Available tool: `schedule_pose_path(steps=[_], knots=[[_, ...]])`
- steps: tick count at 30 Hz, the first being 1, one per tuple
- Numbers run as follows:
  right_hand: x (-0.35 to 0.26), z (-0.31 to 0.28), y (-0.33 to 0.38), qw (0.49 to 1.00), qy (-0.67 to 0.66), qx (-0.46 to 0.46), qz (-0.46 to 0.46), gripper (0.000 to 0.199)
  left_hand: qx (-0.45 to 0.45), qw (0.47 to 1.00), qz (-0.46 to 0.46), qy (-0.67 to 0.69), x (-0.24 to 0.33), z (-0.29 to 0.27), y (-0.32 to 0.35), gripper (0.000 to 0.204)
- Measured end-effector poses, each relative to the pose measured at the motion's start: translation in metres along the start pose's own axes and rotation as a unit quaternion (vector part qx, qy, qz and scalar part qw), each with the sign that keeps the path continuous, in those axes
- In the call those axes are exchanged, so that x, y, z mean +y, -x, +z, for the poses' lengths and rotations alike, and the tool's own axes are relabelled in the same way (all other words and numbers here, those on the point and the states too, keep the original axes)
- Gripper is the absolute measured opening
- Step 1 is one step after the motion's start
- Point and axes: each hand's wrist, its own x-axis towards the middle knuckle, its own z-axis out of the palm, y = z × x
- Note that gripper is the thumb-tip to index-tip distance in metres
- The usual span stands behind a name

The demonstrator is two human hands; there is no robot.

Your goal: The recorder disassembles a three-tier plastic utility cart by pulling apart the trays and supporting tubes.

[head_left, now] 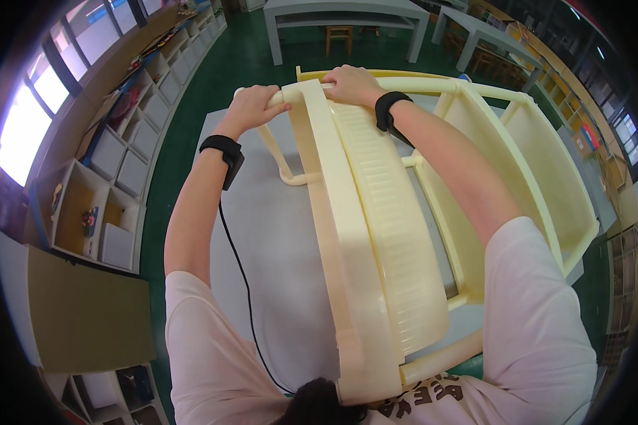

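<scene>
A cream plastic shelf rack (358, 227) with tubes and basket-like tiers lies on its side before me. My left hand (252, 108) is wrapped round a pale tube (290, 92) at the rack's far left corner. Just right of it, my right hand (353, 86) grips the rack's far end, its fingers bent over the edge by the same tube. What lies under the right palm is hidden. A ribbed basket tier (393, 234) runs between my arms. Further right are more tiers (500, 134) joined by tubes.
Beneath the rack is a grey tabletop (276, 262). A black cable (242, 273) hangs down beside my left arm. White cubby shelves (131, 152) line the left wall. A pale table (344, 10) and a wooden stool (339, 39) stand ahead on the green floor (244, 57).
</scene>
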Motion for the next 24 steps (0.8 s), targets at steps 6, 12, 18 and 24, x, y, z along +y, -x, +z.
schedule_pose_path(steps=[6, 12, 18, 24], knots=[[0.003, 0.001, 0.0, 1.0, 0.001, 0.01, -0.004, 0.039, 0.039, 0.999, -0.02, -0.015, 0.003, 0.002, 0.001, 0.037], [0.001, 0.003, -0.001, 1.0, 0.006, 0.008, -0.002, 0.041, 0.02, 0.991, -0.13, -0.029, 0.016, -0.004, 0.002, 0.042], [0.003, 0.001, -0.001, 1.0, 0.006, 0.007, -0.005, 0.041, 0.076, 0.997, -0.015, -0.004, 0.009, 0.001, 0.015, 0.038], [0.001, 0.004, -0.002, 1.0, 0.003, 0.009, -0.006, 0.039, 0.128, 0.988, -0.065, -0.064, 0.007, 0.015, 0.014, 0.029]])
